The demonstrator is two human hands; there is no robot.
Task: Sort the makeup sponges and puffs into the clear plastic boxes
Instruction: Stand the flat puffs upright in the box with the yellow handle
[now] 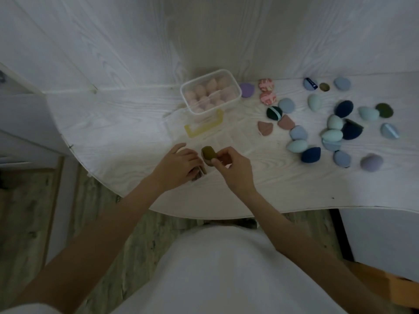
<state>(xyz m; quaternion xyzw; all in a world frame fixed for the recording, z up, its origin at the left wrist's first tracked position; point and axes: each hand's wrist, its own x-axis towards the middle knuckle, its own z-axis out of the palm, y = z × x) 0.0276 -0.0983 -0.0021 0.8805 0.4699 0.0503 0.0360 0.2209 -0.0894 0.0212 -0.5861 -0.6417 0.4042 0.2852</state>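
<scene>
Item: olive sponge (209, 153), pinched in the grip of the right hand (231, 168) at 6 o'clock on the counter (127, 123). Left hand (179, 165) beside it, fingers curled over something small, possibly more sponges; view too dim to tell. Clear box (210, 91) at 12 o'clock, filled with pink sponges. Loose blue and teal sponges (335, 123) at 3 o'clock. Handling: likely light, soft, squashy, not fragile; best held gently across its widest part.
</scene>
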